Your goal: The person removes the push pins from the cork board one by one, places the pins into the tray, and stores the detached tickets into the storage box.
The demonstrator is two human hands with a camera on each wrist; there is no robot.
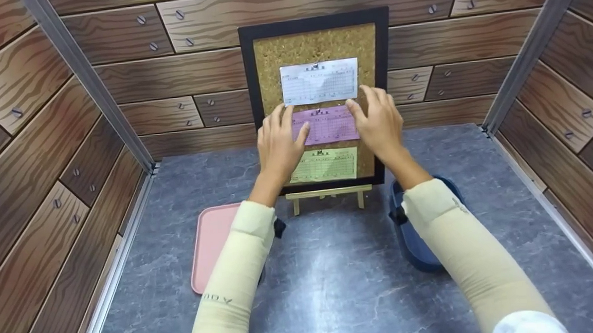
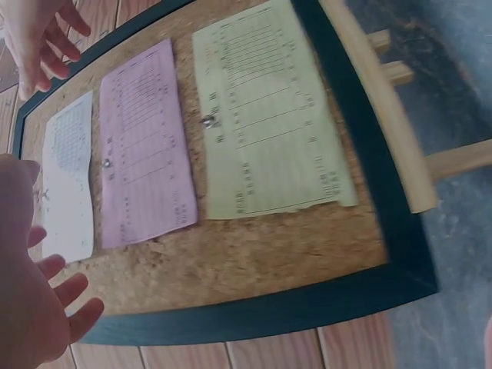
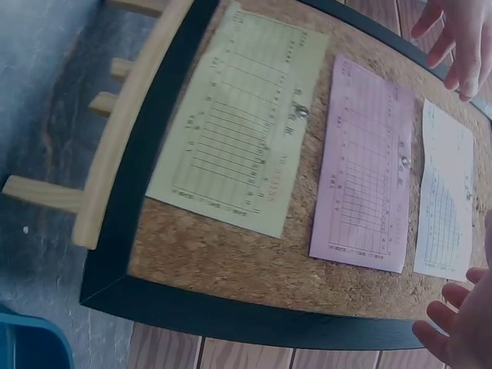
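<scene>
A black-framed cork board [image 1: 315, 46] leans on a small wooden easel [image 1: 329, 191]. Three printed paper slips are pinned on it in a column: white [image 1: 320, 85] on top, pink [image 1: 331, 127] in the middle, pale green [image 1: 331, 167] below. Each has a small metallic pin near its upper edge, such as the one on the green slip [image 2: 210, 121]. My left hand [image 1: 281, 146] hovers at the left side of the pink slip, fingers spread. On the opposite side, my right hand [image 1: 380, 123] is near the white and pink slips' right edges. Neither hand holds anything; the wrist views show both apart from the paper.
On the grey marbled tabletop [image 1: 329, 288], a pink tray [image 1: 213, 238] lies left of the easel, partly under my left forearm. A dark blue bin [image 1: 415, 246] stands to the right, partly hidden by my right forearm. Wood-patterned walls [image 1: 178, 81] enclose the back and sides.
</scene>
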